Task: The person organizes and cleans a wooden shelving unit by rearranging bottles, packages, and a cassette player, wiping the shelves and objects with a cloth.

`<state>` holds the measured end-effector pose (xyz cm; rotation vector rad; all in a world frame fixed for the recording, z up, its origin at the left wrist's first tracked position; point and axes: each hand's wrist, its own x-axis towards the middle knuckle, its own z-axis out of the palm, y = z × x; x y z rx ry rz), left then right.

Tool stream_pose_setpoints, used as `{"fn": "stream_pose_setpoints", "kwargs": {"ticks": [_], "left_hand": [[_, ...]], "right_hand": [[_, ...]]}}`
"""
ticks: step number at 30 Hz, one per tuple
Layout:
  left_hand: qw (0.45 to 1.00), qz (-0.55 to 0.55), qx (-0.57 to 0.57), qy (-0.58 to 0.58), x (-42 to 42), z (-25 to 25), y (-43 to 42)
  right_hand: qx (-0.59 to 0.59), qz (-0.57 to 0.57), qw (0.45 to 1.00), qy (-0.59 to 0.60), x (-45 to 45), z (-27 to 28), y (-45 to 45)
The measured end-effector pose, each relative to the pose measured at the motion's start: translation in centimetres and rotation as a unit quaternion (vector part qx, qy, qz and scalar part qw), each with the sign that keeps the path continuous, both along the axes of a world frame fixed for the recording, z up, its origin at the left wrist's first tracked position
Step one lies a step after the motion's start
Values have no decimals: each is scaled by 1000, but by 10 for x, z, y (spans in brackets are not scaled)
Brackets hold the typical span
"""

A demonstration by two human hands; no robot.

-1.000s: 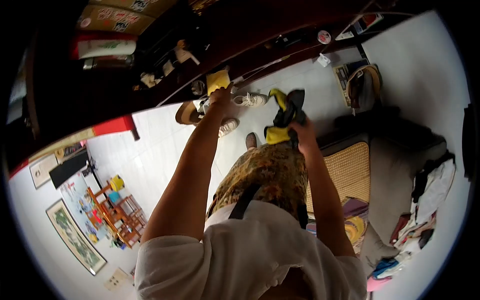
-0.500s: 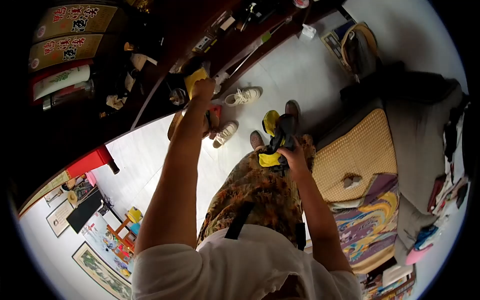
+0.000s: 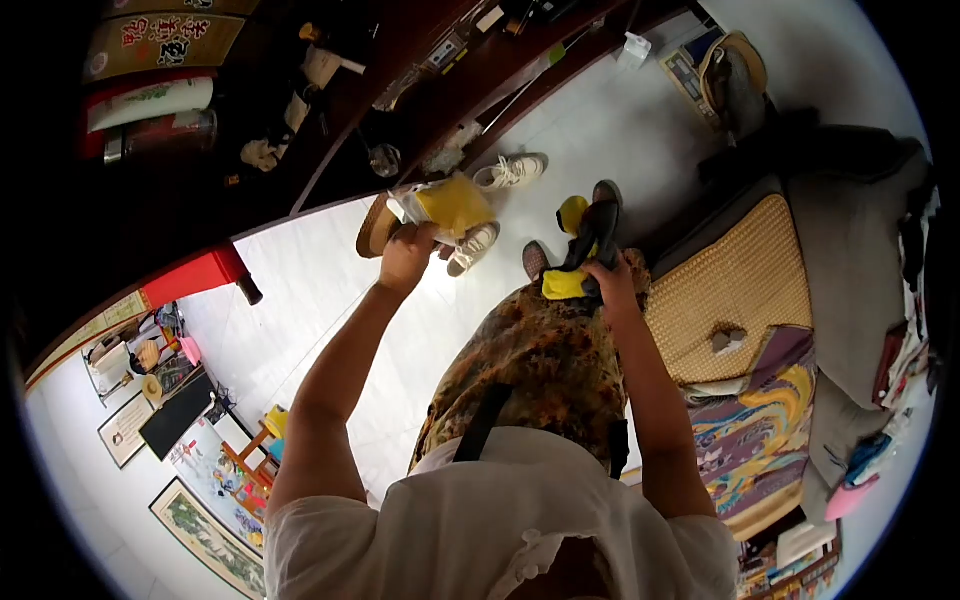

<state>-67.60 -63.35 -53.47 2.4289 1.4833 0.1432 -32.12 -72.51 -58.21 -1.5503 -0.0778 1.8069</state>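
Note:
My left hand is closed on the near end of a yellow packet that looks wrapped in clear plastic. The packet is held above the floor in front of the dark cabinet, partly covering a white shoe. In my right hand is a floppy black-and-yellow bundle, perhaps gloves; its exact kind is unclear. The fingers wrap its near side, and its far end hangs near my brown shoes.
White sneakers and a brown straw-like item lie by the dark cabinet. To the right is a sofa with a woven mat. A bag leans at the back wall. A red box is at left.
My left hand has drawn back from the cabinet shelf toward me, bringing the yellow packet out over the floor. My right hand keeps its hold on the bundle. The camera view has shifted slightly.

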Motion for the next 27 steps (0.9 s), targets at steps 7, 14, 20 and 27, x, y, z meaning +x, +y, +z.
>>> {"fn": "stream_pose_setpoints", "kwargs": {"ticks": [7, 14, 20, 27], "left_hand": [[982, 121, -119, 77, -85, -70, -76], [933, 270, -131, 197, -179, -105, -79], [925, 79, -303, 215, -263, -195, -91], [909, 219, -334, 122, -166, -187, -103]], "right_hand": [[-17, -72, 997, 3, -2, 11, -4], [-40, -55, 997, 25, 7, -5, -16], [8, -39, 998, 45, -21, -10, -6], [20, -18, 998, 58, -55, -20, 36]]}}
